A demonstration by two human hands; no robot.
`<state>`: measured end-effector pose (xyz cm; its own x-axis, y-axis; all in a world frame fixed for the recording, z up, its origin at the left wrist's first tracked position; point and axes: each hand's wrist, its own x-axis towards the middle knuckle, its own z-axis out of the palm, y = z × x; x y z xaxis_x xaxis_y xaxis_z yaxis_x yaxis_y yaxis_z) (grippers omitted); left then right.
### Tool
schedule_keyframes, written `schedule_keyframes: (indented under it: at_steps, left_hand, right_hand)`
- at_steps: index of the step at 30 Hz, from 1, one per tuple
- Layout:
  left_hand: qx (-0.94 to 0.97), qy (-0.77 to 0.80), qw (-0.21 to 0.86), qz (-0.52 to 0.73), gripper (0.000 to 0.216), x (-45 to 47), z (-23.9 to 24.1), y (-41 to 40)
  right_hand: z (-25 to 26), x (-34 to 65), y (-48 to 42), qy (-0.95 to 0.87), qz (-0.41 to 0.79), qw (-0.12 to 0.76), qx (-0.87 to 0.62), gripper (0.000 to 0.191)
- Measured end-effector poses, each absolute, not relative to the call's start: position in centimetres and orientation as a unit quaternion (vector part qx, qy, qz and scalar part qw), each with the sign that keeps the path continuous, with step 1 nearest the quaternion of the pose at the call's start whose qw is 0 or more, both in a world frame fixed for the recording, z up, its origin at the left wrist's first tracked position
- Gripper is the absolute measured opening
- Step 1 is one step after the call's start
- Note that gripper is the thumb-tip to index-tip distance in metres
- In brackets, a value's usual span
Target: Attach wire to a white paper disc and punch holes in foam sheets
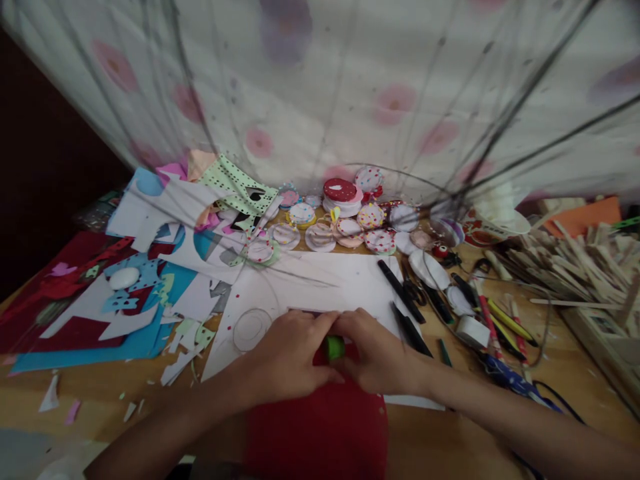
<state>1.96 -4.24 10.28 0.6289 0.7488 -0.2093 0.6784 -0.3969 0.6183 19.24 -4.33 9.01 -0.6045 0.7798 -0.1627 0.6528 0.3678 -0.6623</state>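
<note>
My left hand (287, 357) and my right hand (375, 357) meet at the table's front, both closed around a small green object (335, 347) pinched between them. What the green object is I cannot make out. Under the hands lies a red sheet (320, 427) on top of a white sheet of paper (320, 283) with a pencilled circle (251, 328) on it.
Several decorated paper discs (345, 217) lie in rows behind the white sheet. Cut coloured paper scraps (150, 293) cover the left. Black markers (400, 290), scissors, pens and an eraser (472, 331) lie right. Wooden sticks (565, 263) pile at far right. A spotted cloth (350, 87) hangs behind.
</note>
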Motion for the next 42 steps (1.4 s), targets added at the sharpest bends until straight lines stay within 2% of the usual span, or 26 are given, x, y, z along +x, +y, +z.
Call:
schedule_keyframes:
  at_steps: [4,9,13,37,40,42]
  left_hand:
    - [0.82,0.444,0.359,0.041,0.061,1.5,10.6,-4.0]
    - [0.79,0.466,0.398,0.028,0.034,0.6,11.3,-3.9]
    - [0.773,0.467,0.424,0.066,0.039,0.2,10.9,-4.1]
    - [0.764,0.466,0.441,0.076,0.038,0.1,10.9,-4.0]
    - [0.787,0.455,0.411,0.069,0.045,0.2,11.4,-4.1]
    - [0.805,0.446,0.386,0.064,0.063,0.5,11.6,-4.1]
  right_hand:
    - [9.2,19.4,-4.0,-0.821,0.366,0.084,-0.429,0.021]
    - [10.1,20.0,-4.0,-0.825,0.375,0.071,-0.417,0.019]
    - [10.1,20.5,-4.2,-0.835,0.376,0.071,-0.395,0.024]
    - [9.5,20.1,-3.9,-0.842,0.343,0.079,-0.409,0.012]
    - [9.5,19.8,-4.0,-0.844,0.343,0.083,-0.403,0.018]
    - [9.6,19.6,-4.0,-0.843,0.352,0.082,-0.397,0.024]
